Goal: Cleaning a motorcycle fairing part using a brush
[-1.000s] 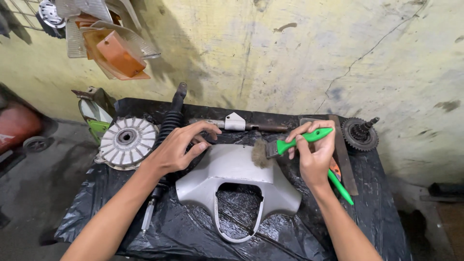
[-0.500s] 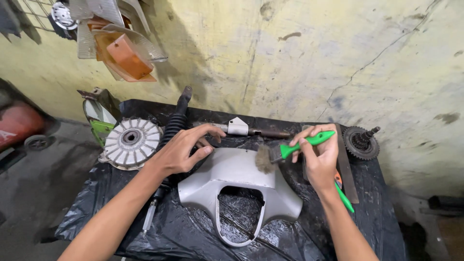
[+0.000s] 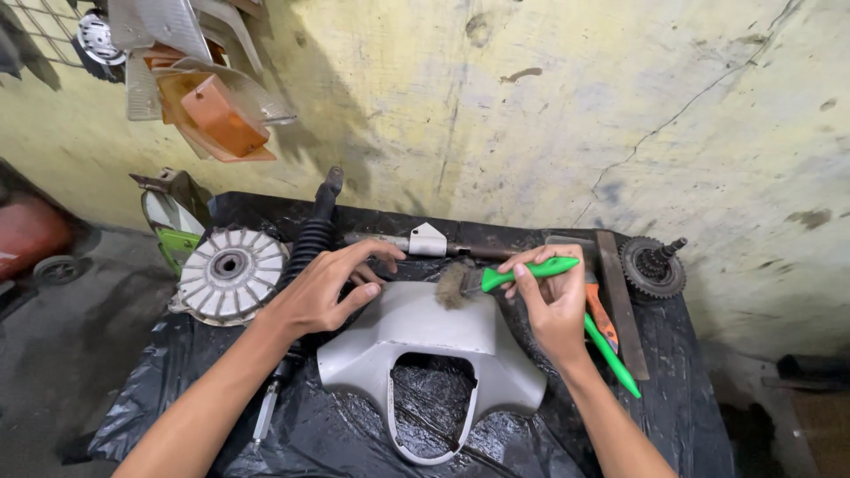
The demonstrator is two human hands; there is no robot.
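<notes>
Barely shifted: right hand (image 3: 556, 310) fingers clenched on green-handled bristle brush (image 3: 496, 280), scrubbing grey plastic handlebar cover's (image 3: 425, 341) top edge; left hand (image 3: 323, 292) spread, steadying it on black-sheeted desk (image 3: 673, 398). Seemingly mid-cleaning.

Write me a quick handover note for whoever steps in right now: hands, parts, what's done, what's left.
Left hand: open, fingers resting on the top left edge of the grey cover, steadying it.
Right hand: gripping the green-handled brush, bristles on the cover's top edge.
The cover lies flat on the black sheet; a finned wheel sits to the left, a gear to the right.
Done: cannot tell how much is brushed.
Left: the rest of the cover, probably.
</notes>
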